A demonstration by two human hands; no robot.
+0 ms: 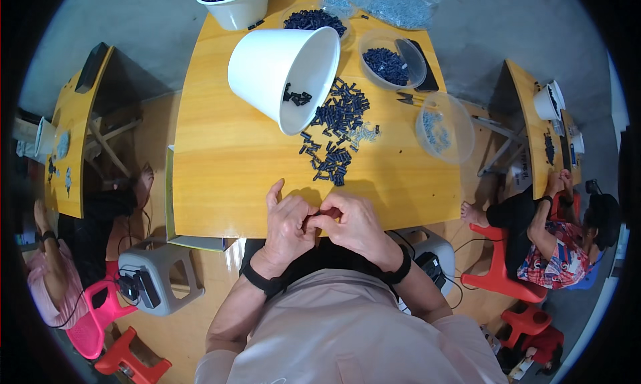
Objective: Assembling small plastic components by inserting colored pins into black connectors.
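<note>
Head view shows me, from the left, a tipped white bucket (pixel 262 70), then the left hand (pixel 287 222), its fingers curled narrow on a small dark piece (pixel 315 215), mostly covered, below the loose pile of dark tubes (pixel 342 114), and the right hand (pixel 352 222) pinching there also. I judge that fitting or finishing this piece is in hand; the next move calls for steady thumbs.
</note>
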